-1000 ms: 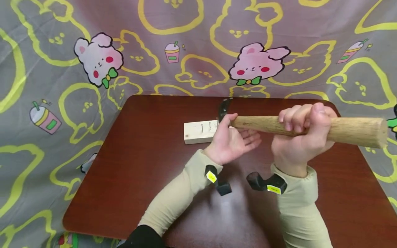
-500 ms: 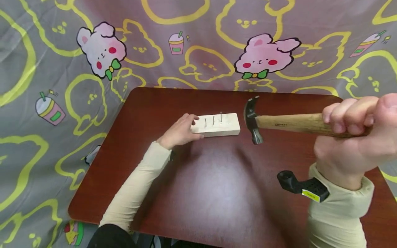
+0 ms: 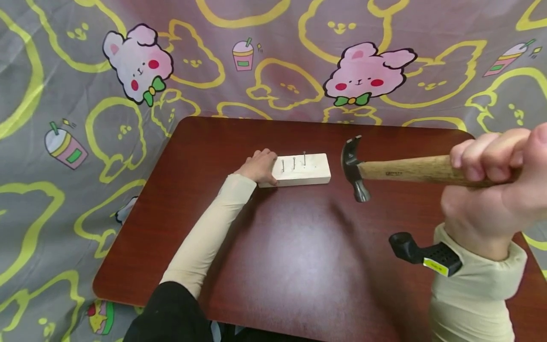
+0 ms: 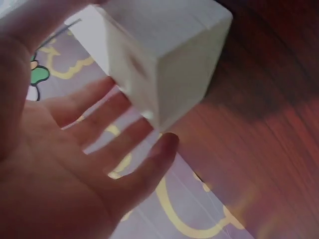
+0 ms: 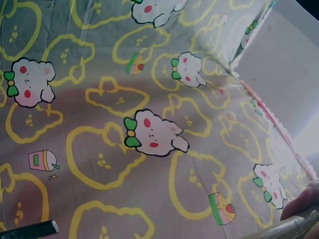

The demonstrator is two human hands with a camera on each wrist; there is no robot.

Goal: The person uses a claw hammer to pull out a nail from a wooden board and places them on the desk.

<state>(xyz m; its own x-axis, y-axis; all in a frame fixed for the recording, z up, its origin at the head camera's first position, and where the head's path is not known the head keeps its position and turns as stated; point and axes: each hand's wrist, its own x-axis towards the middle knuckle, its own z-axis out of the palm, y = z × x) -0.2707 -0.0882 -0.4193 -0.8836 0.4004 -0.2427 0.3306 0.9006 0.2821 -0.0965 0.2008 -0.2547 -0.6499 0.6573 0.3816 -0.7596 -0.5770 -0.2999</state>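
A pale wooden block [image 3: 309,175] lies on the table in the head view, with several thin nails [image 3: 294,163] standing upright in its top. My left hand [image 3: 259,166] grips the block's left end, thumb on the near side and fingers on the far side. Close up in the left wrist view, the block's end [image 4: 187,74] shows beside the spread fingers of the left hand [image 4: 75,164]. My right hand [image 3: 491,185] holds a claw hammer [image 3: 401,169] by its wooden handle, raised right of the block, its head apart from the nails.
The brown table [image 3: 273,266] stands against a patterned cloth [image 3: 290,42] hanging behind and at the left. A black wrist camera [image 3: 427,254] sits on the right sleeve.
My left hand has left the hammer's head and moved left to the block's end. The hammer has swung right, away from the block, in my right hand.
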